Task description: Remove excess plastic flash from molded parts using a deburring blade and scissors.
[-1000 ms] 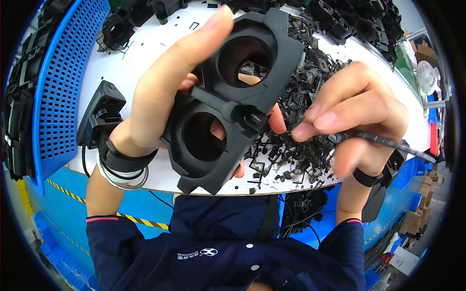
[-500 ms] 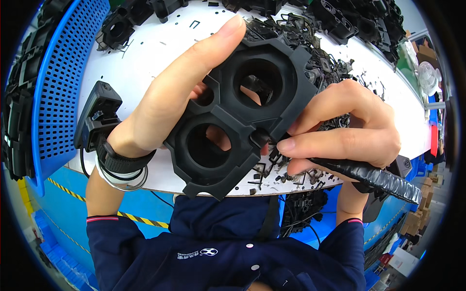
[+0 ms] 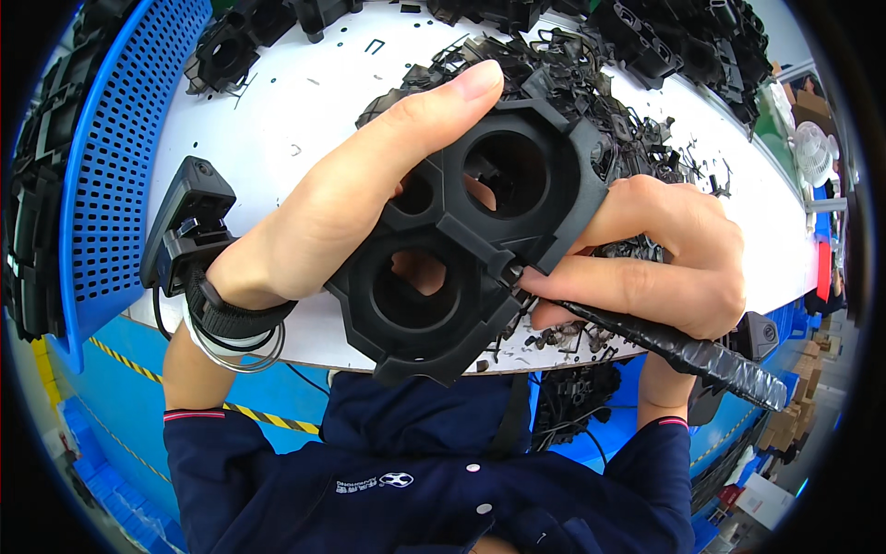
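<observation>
My left hand [image 3: 337,189] grips a black moulded plastic part [image 3: 461,242], its thumb laid along the part's upper left side and its fingers mostly hidden behind. Two large round openings and a smaller one pass through this part, which is held tilted above the table. In my right hand [image 3: 678,249] is a slim tool with a handle wrapped in black tape [image 3: 701,355], pinched between thumb and fingers. My right thumb tip is at a small notch on the part's right edge. The tool's working end is hidden there, so its kind does not show.
Thin black plastic scraps [image 3: 637,138] lie heaped on the white table [image 3: 268,120] beyond my hands. More black moulded parts [image 3: 637,42] line the far side. At left stands a blue perforated basket [image 3: 120,175]. Small black devices with cables are strapped at both wrists.
The moulded part and my left hand have shifted slightly right and toward me. My right hand has moved a little left and down with the tool, its thumb now closer against the notch.
</observation>
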The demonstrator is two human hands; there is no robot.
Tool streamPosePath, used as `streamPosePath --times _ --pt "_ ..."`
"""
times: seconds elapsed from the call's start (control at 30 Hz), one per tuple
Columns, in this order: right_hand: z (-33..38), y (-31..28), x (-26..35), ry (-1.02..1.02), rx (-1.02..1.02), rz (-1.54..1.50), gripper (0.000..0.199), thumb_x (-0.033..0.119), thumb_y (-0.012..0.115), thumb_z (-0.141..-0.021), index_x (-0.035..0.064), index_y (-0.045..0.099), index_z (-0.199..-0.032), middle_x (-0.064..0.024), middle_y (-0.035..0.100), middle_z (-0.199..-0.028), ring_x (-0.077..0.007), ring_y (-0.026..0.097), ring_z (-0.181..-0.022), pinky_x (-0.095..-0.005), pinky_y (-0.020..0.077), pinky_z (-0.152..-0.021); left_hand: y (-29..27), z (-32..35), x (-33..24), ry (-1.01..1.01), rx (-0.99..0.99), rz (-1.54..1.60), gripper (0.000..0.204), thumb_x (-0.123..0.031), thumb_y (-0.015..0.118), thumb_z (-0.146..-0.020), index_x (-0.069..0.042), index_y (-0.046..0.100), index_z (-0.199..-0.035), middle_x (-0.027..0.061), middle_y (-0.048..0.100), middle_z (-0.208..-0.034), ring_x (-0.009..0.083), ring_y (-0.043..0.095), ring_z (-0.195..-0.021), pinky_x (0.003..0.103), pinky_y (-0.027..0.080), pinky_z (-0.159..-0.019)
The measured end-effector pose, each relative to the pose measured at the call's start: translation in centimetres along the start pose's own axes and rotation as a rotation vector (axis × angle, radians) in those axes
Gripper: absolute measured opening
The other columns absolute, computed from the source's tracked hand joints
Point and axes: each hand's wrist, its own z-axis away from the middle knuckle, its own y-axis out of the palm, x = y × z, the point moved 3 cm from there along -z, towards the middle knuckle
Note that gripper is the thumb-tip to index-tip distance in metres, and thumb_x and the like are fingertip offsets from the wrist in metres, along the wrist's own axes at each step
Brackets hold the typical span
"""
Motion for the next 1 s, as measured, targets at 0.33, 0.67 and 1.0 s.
streamPosePath --times 0.33,0.67,1.0 --pt "0.5 0.3 0.0 -0.399 0.024 0.26 0.027 0.019 0.067 -0.058 -0.0037 0.061 -0.072 -0.0086 0.055 -0.059 -0.0144 0.051 -0.044 -0.0213 0.0383 -0.038 -0.5 0.2 0.7 0.166 0.135 0.21 0.047 -0.023 0.054 -0.076 0.0 0.04 -0.115 0.0153 0.059 -0.088 0.0167 0.06 -0.069 0.024 0.05 -0.059" --pt "1.2 1.1 1.0 -0.263 -0.007 0.251 0.03 0.023 0.056 -0.079 -0.0054 0.057 -0.087 -0.0096 0.059 -0.068 -0.017 0.055 -0.05 -0.023 0.0436 -0.048 -1.1 0.6 2.6 0.366 0.258 0.217 0.077 -0.007 0.068 -0.065 -0.002 0.024 -0.128 0.0165 0.056 -0.094 0.0182 0.06 -0.071 0.026 0.051 -0.06" --pt "0.8 -2.9 -2.2 -0.044 -0.044 -0.198 0.045 0.032 0.064 -0.072 -0.0018 0.052 -0.099 -0.0164 0.061 -0.081 -0.0185 0.058 -0.058 -0.0267 0.0483 -0.054 -1.6 0.9 0.5 0.07 0.112 0.142 0.061 -0.024 0.053 -0.068 0.003 0.031 -0.118 0.0138 0.054 -0.078 0.0153 0.054 -0.057 0.023 0.044 -0.049"
